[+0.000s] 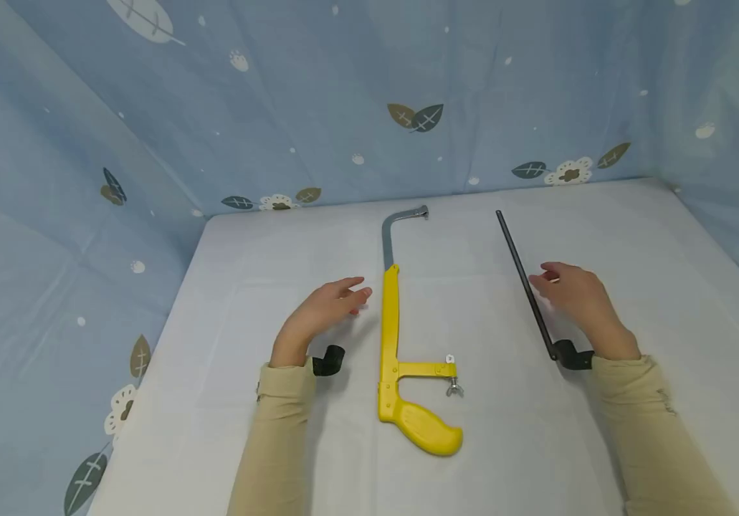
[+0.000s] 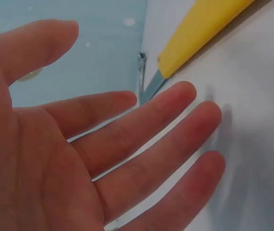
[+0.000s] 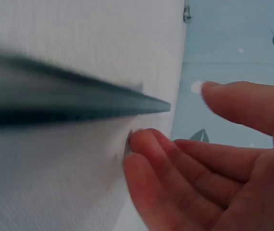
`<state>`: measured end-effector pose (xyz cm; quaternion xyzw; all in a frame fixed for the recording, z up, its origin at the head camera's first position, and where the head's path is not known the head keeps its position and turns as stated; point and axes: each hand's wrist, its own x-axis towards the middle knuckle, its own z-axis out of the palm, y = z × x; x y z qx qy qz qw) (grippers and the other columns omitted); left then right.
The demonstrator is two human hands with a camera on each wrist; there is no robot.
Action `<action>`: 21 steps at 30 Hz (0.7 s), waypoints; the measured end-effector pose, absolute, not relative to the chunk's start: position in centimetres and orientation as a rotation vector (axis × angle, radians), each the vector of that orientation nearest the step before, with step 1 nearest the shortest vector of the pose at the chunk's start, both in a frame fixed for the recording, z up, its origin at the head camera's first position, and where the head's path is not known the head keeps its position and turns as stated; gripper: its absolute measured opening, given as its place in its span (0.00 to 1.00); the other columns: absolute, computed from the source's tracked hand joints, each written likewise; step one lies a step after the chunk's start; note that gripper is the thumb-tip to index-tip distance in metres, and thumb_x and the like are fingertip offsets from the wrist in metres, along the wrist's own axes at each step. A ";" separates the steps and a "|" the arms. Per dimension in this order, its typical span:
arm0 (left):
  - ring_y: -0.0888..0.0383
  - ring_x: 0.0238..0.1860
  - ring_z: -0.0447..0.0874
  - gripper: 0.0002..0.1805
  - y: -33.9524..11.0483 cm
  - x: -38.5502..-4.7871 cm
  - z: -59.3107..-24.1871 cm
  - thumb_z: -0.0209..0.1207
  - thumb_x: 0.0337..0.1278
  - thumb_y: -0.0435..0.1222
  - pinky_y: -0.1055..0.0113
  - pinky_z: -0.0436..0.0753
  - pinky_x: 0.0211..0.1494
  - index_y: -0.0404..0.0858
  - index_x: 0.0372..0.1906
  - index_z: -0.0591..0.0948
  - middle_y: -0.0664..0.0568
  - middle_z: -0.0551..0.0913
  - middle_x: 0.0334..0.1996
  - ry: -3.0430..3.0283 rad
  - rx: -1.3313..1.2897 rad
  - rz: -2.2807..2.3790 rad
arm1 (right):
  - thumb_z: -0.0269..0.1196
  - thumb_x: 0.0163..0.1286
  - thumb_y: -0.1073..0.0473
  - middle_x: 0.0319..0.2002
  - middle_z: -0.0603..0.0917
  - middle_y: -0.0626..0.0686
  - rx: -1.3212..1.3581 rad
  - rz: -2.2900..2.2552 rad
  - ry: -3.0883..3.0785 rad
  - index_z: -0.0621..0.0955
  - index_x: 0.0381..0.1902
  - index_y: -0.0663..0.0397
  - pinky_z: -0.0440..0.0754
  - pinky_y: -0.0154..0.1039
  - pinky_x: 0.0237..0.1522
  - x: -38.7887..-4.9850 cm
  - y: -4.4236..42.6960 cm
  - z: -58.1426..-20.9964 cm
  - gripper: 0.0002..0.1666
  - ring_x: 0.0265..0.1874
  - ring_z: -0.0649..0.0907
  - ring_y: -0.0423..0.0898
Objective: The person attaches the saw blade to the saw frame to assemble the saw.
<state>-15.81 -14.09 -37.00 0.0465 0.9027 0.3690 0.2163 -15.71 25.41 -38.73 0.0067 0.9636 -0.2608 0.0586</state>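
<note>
And here we are over the white table (image 1: 343,473), with both hands free of any load! The left hand (image 1: 327,308) hangs just beside the yellow saw frame (image 1: 390,322), fingers and thumb spread, nothing between them. Across the way, the right hand (image 1: 572,297) hovers by a slim dark rod (image 1: 521,272), its fingers gently bent, the thumb well away from them, pinching nothing. Do those fingertips brush the rod? From overhead it's too close to call, but there's no grasp on it.

The frame lies between the two hands, its handle (image 1: 430,428) at the near end, its grey front arm (image 1: 388,244) reaching away and hooking right at the tip. So what's the score? Yellow body and grey arm are joined, and a wing nut (image 1: 454,388) sits at the end of the short crossbar (image 1: 423,370). Nothing spans the gap from there to the front tip. The rod lies apart from the frame. My reading: very little is done, and most of the handling looks left.
</note>
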 end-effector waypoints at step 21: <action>0.55 0.21 0.74 0.31 -11.3 -15.8 -39.9 0.51 0.57 0.53 0.66 0.71 0.31 0.42 0.62 0.64 0.53 0.78 0.25 2.409 0.169 0.914 | 0.53 0.58 0.62 0.30 0.75 0.61 0.062 -0.638 2.870 0.73 0.37 0.69 0.69 0.39 0.19 -14.5 23.0 -39.4 0.13 0.24 0.73 0.51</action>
